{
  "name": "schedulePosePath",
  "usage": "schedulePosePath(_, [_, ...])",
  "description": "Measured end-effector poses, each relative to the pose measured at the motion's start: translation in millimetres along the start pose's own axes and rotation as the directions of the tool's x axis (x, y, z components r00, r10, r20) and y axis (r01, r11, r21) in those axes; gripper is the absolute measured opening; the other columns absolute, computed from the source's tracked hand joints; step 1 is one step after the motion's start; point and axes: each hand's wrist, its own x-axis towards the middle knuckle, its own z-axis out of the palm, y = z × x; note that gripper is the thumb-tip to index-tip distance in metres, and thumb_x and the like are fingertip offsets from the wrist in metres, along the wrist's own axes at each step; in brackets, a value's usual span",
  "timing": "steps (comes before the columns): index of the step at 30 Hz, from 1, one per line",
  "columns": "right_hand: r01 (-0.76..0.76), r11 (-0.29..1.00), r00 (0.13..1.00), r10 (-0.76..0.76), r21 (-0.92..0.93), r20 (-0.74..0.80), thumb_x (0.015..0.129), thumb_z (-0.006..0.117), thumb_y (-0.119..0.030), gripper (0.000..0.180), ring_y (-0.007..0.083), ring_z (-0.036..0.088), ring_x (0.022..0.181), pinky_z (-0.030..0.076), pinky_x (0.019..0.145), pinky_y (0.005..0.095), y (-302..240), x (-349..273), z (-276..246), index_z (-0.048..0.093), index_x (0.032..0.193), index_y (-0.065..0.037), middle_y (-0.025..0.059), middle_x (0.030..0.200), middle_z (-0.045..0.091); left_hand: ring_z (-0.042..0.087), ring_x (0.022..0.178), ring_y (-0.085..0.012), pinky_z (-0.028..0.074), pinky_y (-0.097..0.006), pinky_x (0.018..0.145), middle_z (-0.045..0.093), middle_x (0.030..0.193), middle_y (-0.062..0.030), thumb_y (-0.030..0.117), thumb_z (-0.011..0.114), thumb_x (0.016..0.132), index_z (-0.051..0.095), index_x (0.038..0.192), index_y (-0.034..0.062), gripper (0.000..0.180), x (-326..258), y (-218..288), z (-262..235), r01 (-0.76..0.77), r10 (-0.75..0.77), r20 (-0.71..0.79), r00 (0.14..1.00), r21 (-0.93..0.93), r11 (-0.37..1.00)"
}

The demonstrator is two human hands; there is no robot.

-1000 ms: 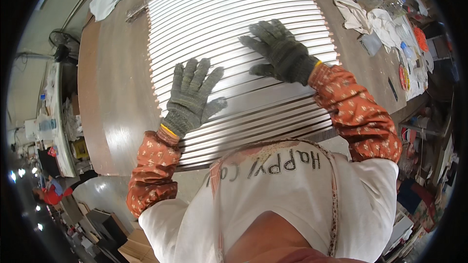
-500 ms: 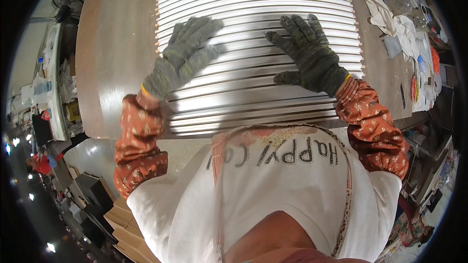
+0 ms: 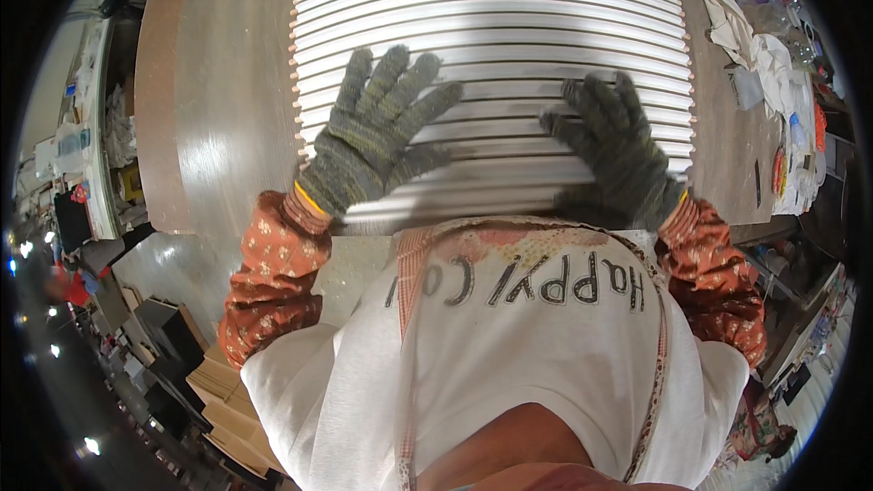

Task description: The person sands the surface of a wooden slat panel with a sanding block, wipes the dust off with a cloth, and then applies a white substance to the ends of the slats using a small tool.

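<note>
While both gloved hands lie flat on the ribbed white panel (image 3: 491, 0), I log the step as pressing or smoothing it down against the round wooden table (image 3: 218, 109).

Left hand (image 3: 377, 132): grey knit glove, fingers spread wide, palm on the near-left part of the panel. It grips nothing, only open contact.

Right hand (image 3: 614, 150): same kind of glove, fingers spread a little less, palm flat on the near-right part, close to the panel's right edge. It too is open and holds nothing.

Panel: it lies on the table directly ahead of the body and runs from the near table edge away to the top of the view. It is made of many narrow pale slats running left to right, with thin dark grooves between them. Small tan ends show along both side edges. A bright glare band crosses the middle. I cannot tell whether the slats are joined or loose.

Judgement on the next move: any shift of the hands calls for even pressure from both palms and travel along the slats, not across them, so that glove knit does not catch in a groove or skew the panel.

Surroundings: white cloths (image 3: 755, 45) and small clutter sit at the table's right rim, well apart from the hands. Orange patterned sleeves (image 3: 273, 282) cover both forearms.
</note>
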Motion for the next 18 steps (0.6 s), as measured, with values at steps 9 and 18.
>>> schedulePosePath(9, [-0.086,0.996,0.996,0.086,-0.004,0.034,0.071,0.068,-0.064,0.091,0.0322,0.017,0.143,0.006,0.118,0.0541,10.0,4.8,-10.2,0.039,0.145,-0.020,0.0145,0.151,0.027,0.009,0.148,-0.0253,0.002,-0.050,0.118,0.020,0.158,-0.0058,0.060,0.041,0.093,0.032,0.149,0.0224,0.068,-32.2,28.0,-33.9,0.177,-0.178,-0.094,0.980,-0.022,0.984])
schedulePosePath(18, [-0.074,0.970,0.997,0.073,-0.234,-0.012,0.076,0.067,-0.035,0.064,0.0337,0.031,0.139,0.023,0.114,0.0567,3.5,-42.4,6.6,0.051,0.136,-0.016,0.0138,0.148,0.036,0.023,0.143,-0.0336,0.013,-0.056,0.116,0.030,0.153,-0.0122,0.060,0.049,0.087,0.042,0.144,0.0199,0.070,-56.9,47.1,12.8,0.322,-0.317,-0.069,0.946,0.092,0.942])
